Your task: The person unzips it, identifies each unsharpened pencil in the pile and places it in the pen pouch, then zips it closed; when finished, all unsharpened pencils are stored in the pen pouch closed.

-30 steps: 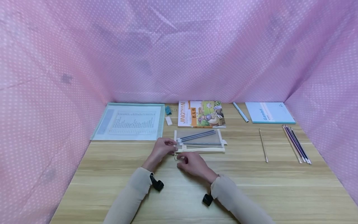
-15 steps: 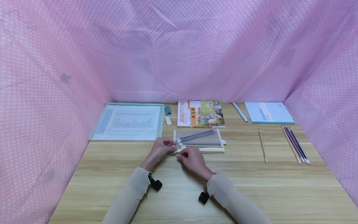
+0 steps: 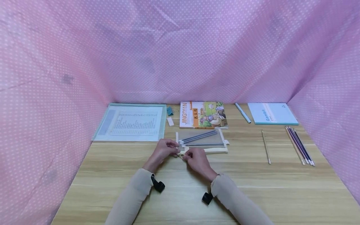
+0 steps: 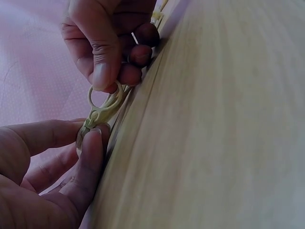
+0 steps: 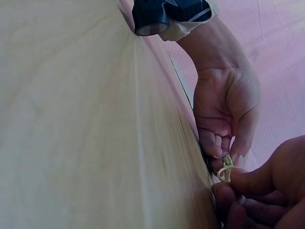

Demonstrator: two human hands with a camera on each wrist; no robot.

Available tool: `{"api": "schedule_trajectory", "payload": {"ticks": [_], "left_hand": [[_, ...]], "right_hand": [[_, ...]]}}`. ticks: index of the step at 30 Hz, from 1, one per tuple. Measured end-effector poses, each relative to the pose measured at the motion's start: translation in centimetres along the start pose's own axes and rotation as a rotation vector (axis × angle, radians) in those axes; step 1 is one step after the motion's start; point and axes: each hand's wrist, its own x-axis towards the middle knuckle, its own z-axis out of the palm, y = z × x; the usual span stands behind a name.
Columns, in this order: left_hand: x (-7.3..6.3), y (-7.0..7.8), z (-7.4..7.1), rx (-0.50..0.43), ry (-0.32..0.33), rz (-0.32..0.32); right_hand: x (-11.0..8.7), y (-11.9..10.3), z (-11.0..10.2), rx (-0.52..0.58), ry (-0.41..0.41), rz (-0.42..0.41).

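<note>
A flat pencil pouch (image 3: 216,150) with a see-through panel and cream edges lies mid-table, several dark pencils (image 3: 198,137) showing inside. My left hand (image 3: 166,148) pinches the near left corner of the pouch, at the zipper's end. My right hand (image 3: 197,160) pinches the cream zipper pull ring (image 4: 90,99) just beside it. In the left wrist view, the right thumb (image 4: 101,71) presses on the ring's top, while left finger and thumb tips grip the zipper below it. The right wrist view shows both hands meeting at the ring.
Behind the pouch are a book (image 3: 203,115), a white eraser (image 3: 170,122) and a blue binder clip (image 3: 170,111). A document folder (image 3: 130,123) lies left. To the right are a pen (image 3: 242,112), a notebook (image 3: 272,113), a single pencil (image 3: 265,147) and several more pencils (image 3: 299,146).
My right hand has shifted slightly up and to the right, bringing the ring, which hung below the pouch corner, towards the zipper edge. The left hand keeps its place at the corner.
</note>
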Motion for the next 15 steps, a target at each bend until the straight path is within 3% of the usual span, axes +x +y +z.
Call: {"api": "schedule_trajectory", "payload": {"ticks": [9, 15], "left_hand": [[0.3, -0.6, -0.1, 0.005, 0.000, 0.011], [0.1, -0.6, 0.1, 0.001, 0.031, 0.021]], "right_hand": [[-0.2, 0.9, -0.4, -0.014, 0.064, -0.002], [-0.9, 3.1, -2.7, -0.039, 0.116, 0.078]]}}
